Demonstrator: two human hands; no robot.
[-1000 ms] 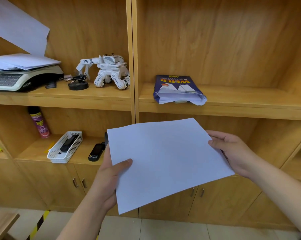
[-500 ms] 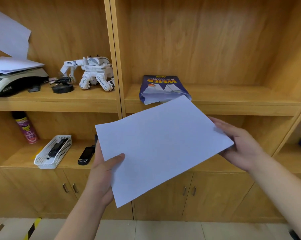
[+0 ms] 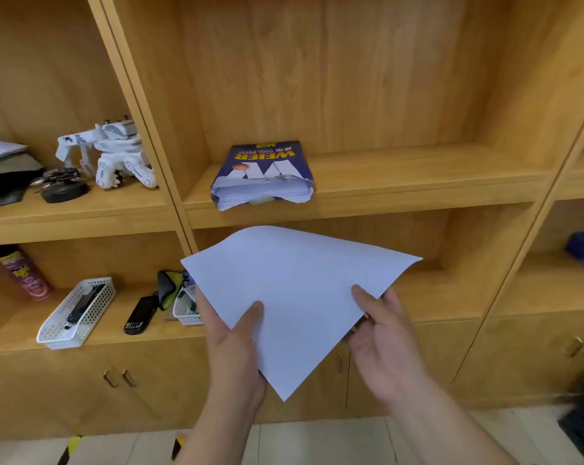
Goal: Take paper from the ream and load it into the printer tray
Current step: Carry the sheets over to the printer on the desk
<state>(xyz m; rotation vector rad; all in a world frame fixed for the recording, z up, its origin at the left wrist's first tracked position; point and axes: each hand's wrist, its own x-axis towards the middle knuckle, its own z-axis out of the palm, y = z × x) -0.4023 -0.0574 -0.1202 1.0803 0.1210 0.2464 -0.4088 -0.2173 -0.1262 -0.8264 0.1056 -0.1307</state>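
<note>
1. Looking down from the head view, both forearms reach forward from the bottom edge and meet on the white paper [image 3: 294,297], which is held in the air in front of the wooden shelving.
2. The left hand [image 3: 232,347] is under the paper's near left edge, wrist straight. Its thumb [image 3: 250,317] lies flat across the top, and the other fingers are hidden below, so the paper is pinched between them.
3. The right hand [image 3: 384,340] holds the near right edge in the same way. Its thumb [image 3: 368,300] presses on top, the fingers are curled underneath, and the palm is turned inward towards the left hand.
4. The paper is turned so that one corner points down between the two wrists. The far right corner curls slightly upward. Whether it is one sheet or several cannot be told.
5. The ream [image 3: 262,172], in a blue wrapper, lies flat on the middle shelf [image 3: 418,182], above and behind the held paper and well apart from both hands. Its torn open end faces the person, with white sheets showing.
6. In the left compartment stands a white toy robot [image 3: 116,156]. On the shelf below it are a spray can [image 3: 22,273], a white basket [image 3: 76,313] and a black handset [image 3: 139,315].
</note>
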